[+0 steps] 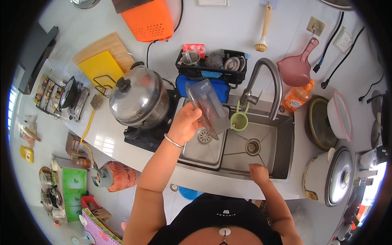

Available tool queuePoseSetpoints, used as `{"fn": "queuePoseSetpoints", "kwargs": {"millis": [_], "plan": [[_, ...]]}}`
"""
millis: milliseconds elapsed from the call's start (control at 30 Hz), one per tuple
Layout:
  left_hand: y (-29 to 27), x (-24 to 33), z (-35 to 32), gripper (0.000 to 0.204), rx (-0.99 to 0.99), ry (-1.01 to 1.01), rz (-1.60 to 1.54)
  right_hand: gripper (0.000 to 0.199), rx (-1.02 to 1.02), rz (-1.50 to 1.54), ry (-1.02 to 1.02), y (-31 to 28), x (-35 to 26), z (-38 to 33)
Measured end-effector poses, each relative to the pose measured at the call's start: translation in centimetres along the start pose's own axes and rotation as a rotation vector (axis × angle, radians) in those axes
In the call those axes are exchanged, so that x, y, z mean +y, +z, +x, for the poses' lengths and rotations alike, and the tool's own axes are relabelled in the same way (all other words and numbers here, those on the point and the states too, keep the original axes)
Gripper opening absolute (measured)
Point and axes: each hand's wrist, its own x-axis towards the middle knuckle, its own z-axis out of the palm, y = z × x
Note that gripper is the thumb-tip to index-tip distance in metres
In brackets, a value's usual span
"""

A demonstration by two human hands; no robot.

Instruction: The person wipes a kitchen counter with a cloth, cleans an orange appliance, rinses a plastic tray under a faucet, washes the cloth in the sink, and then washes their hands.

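Note:
My left hand [185, 124] is raised over the left basin, its fingers and thumb closed on the rim of a clear plastic container [210, 106]. The container is tilted, with its wide rim toward my palm and its box-shaped body to the right. Beneath it lies the left basin [194, 153] with a round drain cover. My right hand [259, 173] is curled into a fist at the front rim of the right sink basin [239, 155]; nothing shows in it. A small green strainer [239, 121] hangs from the grey faucet [277, 85] by its handle.
A large lidded steel pot [139, 98] stands on the black stove at left. Behind the sink are a black rack [210, 73] and a blue cloth [222, 87]. An orange soap bottle [299, 96], basins [320, 124] and a lidded white pot [326, 175] stand at right.

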Motion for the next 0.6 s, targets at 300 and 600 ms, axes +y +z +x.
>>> {"fn": "queuePoseSetpoints", "kwargs": {"millis": [300,600], "plan": [[2.8,-5.3,1.8,0.032,0.082,-0.227,0.065,0.038,0.388,0.014,-0.004,-6.7,7.6,9.0],[6.8,-17.7,2.6,0.029,0.218,-0.649,-0.129,0.046,0.409,-0.213,-0.36,-11.7,6.9,27.5]]}}
